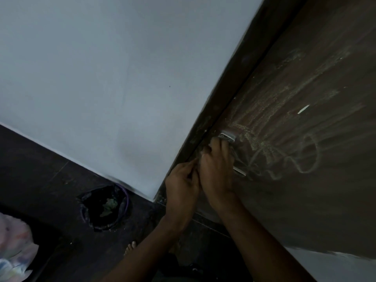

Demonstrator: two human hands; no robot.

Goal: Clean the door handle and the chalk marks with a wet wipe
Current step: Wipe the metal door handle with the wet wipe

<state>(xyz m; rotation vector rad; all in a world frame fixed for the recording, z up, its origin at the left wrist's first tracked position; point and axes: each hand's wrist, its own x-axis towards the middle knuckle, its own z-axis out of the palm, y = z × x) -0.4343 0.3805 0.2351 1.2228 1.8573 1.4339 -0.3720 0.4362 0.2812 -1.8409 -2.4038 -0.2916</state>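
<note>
Right hand (217, 171) clenched around the silver metal door handle (227, 137). Left hand (182, 183) beside it, fingers pinched; contents unclear. White chalk scribbles (289, 157) beyond the right hand.

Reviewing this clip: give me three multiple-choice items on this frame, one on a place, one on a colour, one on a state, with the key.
1. Where is the right hand?
A. on the door handle
B. on the wall
C. in the bin

2. What colour is the wall?
A. red
B. pale grey-white
C. green

3. What state are the chalk marks in?
A. fully wiped away
B. covered by paper
C. still visible on the door

Key: 1 A, the hand covers the metal handle; 2 B, the wall reads pale; 3 C, loops and smears show right of the handle.
</note>
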